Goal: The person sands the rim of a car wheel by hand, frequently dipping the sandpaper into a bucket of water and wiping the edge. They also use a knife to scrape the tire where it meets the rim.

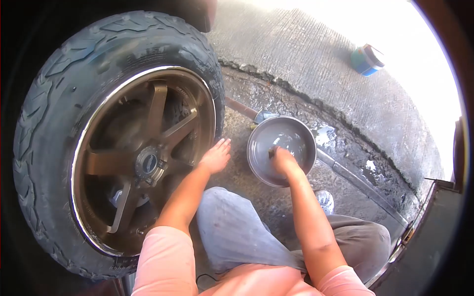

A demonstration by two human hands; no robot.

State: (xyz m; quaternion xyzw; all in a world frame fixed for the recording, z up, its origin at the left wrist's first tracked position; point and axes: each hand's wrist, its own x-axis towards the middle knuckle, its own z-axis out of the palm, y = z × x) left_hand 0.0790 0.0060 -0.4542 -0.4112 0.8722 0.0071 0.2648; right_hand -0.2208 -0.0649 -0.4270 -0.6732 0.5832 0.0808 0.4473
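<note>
Fingers of left hand (216, 156) spread at wheel (140, 158) edge; right hand (284, 160) grips sponge (272, 152) in basin (261, 133).

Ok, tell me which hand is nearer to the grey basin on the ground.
Right. The right hand is inside the grey basin, holding something dark too small to identify. The left hand rests open beside the wheel rim, apart from the basin.

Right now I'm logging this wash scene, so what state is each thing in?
Wheel: mounted upright, bronze spokes.
Tyre: on the rim, tread looks wet.
Bowl: on the ground, upright, holding water.
Left hand: open, flat, beside the tyre.
Right hand: in the bowl, closed on something dark.
Hose: lying on wet concrete.
Blue container: on the ground, far off.
</note>
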